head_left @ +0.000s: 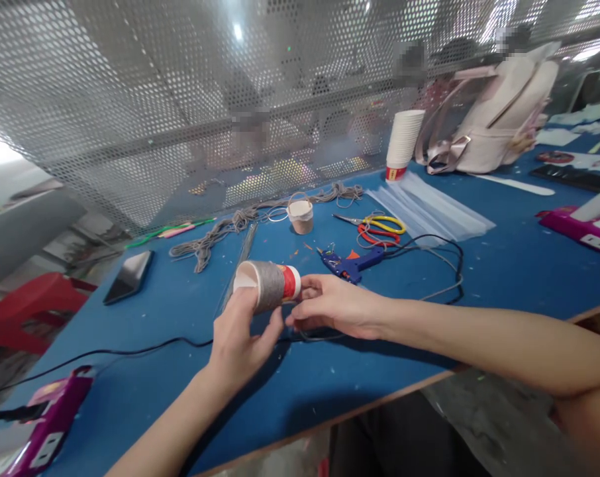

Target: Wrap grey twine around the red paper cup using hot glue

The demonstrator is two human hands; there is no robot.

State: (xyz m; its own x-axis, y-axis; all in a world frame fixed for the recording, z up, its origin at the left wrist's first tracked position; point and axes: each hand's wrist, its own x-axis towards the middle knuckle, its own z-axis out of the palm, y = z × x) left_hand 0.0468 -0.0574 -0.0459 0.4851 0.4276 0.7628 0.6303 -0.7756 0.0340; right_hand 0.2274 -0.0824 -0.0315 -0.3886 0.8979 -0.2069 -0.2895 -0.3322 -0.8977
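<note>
A paper cup (269, 286) partly wrapped in grey cord lies sideways in the air above the blue table, its open mouth facing left and its red and white base facing right. My left hand (244, 331) holds it at the mouth, fingers inside the cup and thumb below. At the base end is my right hand (324, 305), fingers bent and close together around a thin grey cord that is hard to make out. Just beyond it lies a blue glue gun (350, 265). Farther back stands a small basket-like cup (300, 216) with a handle.
On the blue table (181, 384) are scissors (379, 228), grey cord bundles (245, 217), clear strips (429, 209), stacked cups (404, 139), a phone (128, 277), power strips (56, 424) and black cables. A pale backpack (489, 126) stands at the back right before a perforated metal screen (181, 99).
</note>
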